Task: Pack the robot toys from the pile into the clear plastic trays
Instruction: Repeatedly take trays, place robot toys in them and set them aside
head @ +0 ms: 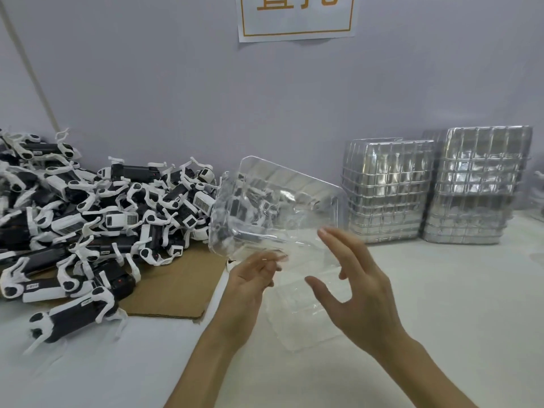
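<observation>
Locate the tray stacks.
Head view: the tray stacks stand at the table's right rear against the wall, just right of the clear tray that the left hand holds up; the toy pile lies far left.

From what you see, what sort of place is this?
Probably a toy packing bench: a pile of identical robot toys, stacks of clear plastic trays by the wall, and the left hand holding one tray.

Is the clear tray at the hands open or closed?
Open: its upper half tilts up, away from the lower half lying on the table.
</observation>
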